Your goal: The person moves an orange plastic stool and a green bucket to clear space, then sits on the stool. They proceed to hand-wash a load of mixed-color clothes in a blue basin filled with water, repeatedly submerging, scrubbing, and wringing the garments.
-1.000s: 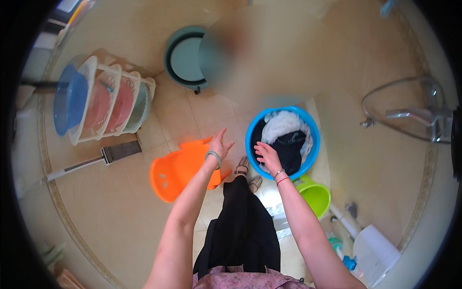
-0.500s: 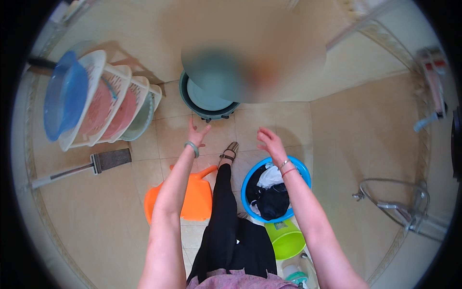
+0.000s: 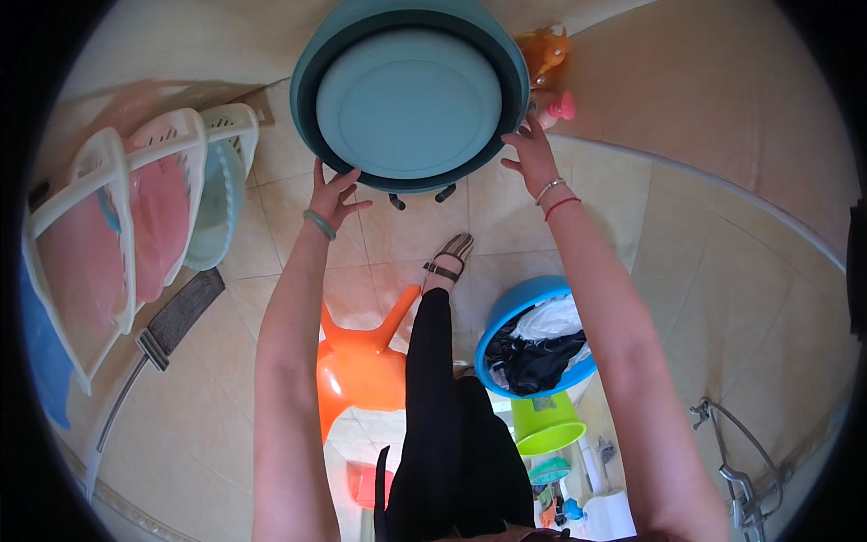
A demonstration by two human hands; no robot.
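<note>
Left hand, right hand, both splayed at green tub, clothes in blue basin

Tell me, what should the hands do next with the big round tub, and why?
Probably curl the fingers of the left hand and right hand more firmly onto the green tub: they are at its near edge, one toward each side, but their fingers look spread, not closed around it.

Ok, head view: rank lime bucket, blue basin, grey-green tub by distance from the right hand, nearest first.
From the right hand:
1. Grey-green tub: rim at its fingertips, to the left.
2. Blue basin: below the hand in view.
3. Lime bucket: lower, just beyond the basin.
</note>
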